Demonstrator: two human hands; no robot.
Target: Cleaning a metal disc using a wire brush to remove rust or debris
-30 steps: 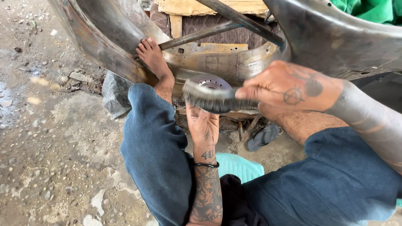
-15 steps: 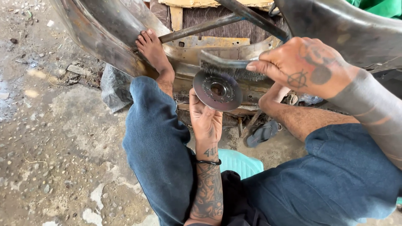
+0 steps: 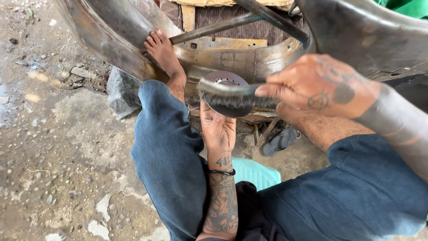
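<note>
Gripping wire brush (image 3: pixel 232 96): right hand (image 3: pixel 318 85) | left hand (image 3: pixel 217 129) holds half-hidden disc (image 3: pixel 229 80)

1. The round metal disc (image 3: pixel 228 91) stands on edge on the fingers of the left hand (image 3: pixel 217 129), between the knees.
2. The wire brush (image 3: pixel 232 94) lies across the disc's face, its handle running right into the right hand (image 3: pixel 318 85).
3. Behind both curves the big metal body panel (image 3: pixel 111 31); a bare foot (image 3: pixel 162 53) rests on it, left of the disc.
4. A sandal (image 3: pixel 278 142) lies on the ground (image 3: pixel 53 147) below the right hand.
5. A plastic stool (image 3: pixel 256 172) sits under the person, nearest the camera.
</note>
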